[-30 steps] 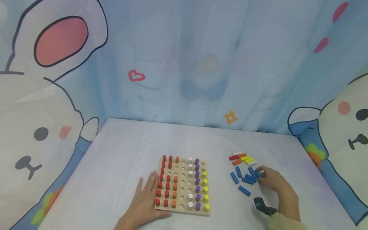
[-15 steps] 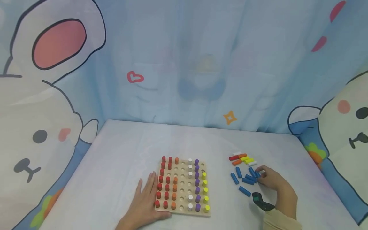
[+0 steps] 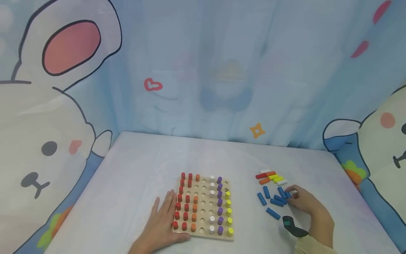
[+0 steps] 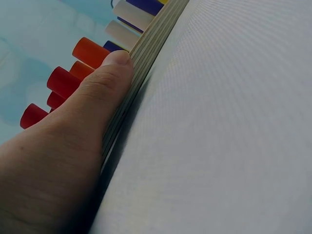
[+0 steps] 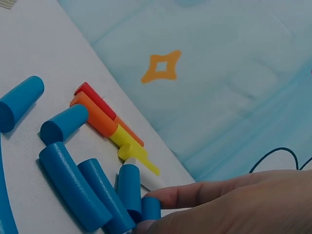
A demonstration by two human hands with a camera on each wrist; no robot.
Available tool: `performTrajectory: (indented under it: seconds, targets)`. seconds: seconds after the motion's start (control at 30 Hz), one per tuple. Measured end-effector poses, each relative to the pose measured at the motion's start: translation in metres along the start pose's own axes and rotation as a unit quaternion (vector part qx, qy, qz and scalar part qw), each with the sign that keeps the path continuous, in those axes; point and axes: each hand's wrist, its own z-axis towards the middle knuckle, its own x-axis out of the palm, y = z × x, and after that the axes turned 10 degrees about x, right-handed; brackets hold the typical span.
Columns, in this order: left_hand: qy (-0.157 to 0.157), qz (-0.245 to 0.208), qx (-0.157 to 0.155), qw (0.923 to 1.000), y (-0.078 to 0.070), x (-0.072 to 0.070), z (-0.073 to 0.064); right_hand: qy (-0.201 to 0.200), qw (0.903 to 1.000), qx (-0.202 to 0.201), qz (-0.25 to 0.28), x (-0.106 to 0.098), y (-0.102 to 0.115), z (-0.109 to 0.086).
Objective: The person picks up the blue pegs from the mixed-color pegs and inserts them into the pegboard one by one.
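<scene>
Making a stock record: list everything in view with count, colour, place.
Table: 1, white, below
Backdrop: 1, blue, printed, behind
Board: 1, pale wood, on table
Red pegs: 14, red, 13 in board, 1 right
Orange pegs: 7, orange, 5 in board, 2 right
White pegs: 7, white, 5 in board, 2 right
Yellow pegs: 7, yellow, 5 in board, 2 right
Purple pegs: 7, purple, in board
Blue pegs: 7, blue, right of board
Wrist device: 1, black, right wrist
Sleeve: 1, beige, right arm
Left hand: 1, against board
Right hand: 1, pinching a blue peg
</scene>
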Motion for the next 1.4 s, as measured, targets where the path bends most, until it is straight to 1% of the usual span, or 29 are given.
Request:
performTrajectory:
  seconds: [0.2, 0.4, 0.7, 0.87, 1.0, 1.2, 1.4]
  targets:
    - [0.006, -0.014, 0.000, 0.9999, 0.000, 0.000, 0.002, 0.003, 0.9998, 0.016, 0.008, -0.002, -0.001, -0.001]
    - [0.011, -0.014, -0.004, 0.9998, 0.002, 0.000, 0.002, 0.002, 0.9999, 0.014, 0.003, -0.003, 0.003, -0.003]
    - [0.004, -0.014, -0.002, 0.9999, 0.002, -0.001, 0.002, 0.002, 0.9998, 0.017, 0.008, -0.008, 0.003, -0.006]
    - [0.004, -0.010, 0.001, 0.9999, 0.002, -0.002, 0.002, 0.003, 0.9998, 0.007, 0.016, -0.010, 0.002, -0.006]
    - [0.001, -0.005, 0.003, 1.0000, 0.002, -0.002, 0.002, -0.006, 0.9996, 0.003, 0.027, -0.011, 0.002, -0.006]
    - [-0.011, 0.004, 0.010, 0.9999, 0.002, -0.003, 0.001, -0.016, 0.9994, 0.011, 0.027, -0.013, 0.002, -0.007]
    - [-0.012, 0.008, 0.009, 0.9999, 0.002, -0.003, 0.001, -0.024, 0.9991, 0.011, 0.034, -0.014, 0.004, -0.010]
